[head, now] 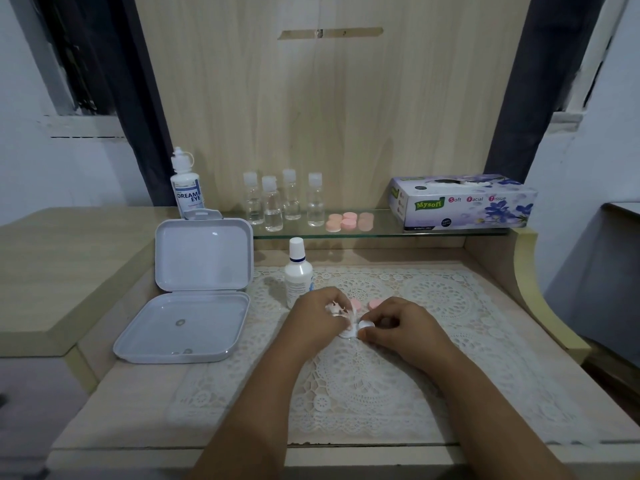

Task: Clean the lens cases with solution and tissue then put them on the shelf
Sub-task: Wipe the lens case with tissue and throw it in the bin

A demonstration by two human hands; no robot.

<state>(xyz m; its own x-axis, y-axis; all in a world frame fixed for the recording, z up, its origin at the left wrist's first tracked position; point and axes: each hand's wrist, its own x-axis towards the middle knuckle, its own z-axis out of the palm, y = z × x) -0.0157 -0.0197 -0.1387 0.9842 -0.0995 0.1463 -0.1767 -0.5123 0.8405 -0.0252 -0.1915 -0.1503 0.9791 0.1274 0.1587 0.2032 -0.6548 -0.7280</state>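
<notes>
My left hand [317, 315] pinches a crumpled white tissue [337, 309] and presses it into a white lens case [349, 332] on the lace mat. Fingers of my right hand [398, 327] hold the other end of that case [365, 323]. Two pink caps [374, 304] lie on the mat just behind my hands. A white solution bottle [298, 271] stands upright to the left of my left hand. On the glass shelf [384, 232] lie several pink lens cases [348, 221].
An open grey box [194, 292] sits at the left. On the shelf stand several small clear bottles [284, 200], a Dream Eye bottle [187, 188] and a tissue box [464, 202]. The lace mat [381, 375] covers the desk.
</notes>
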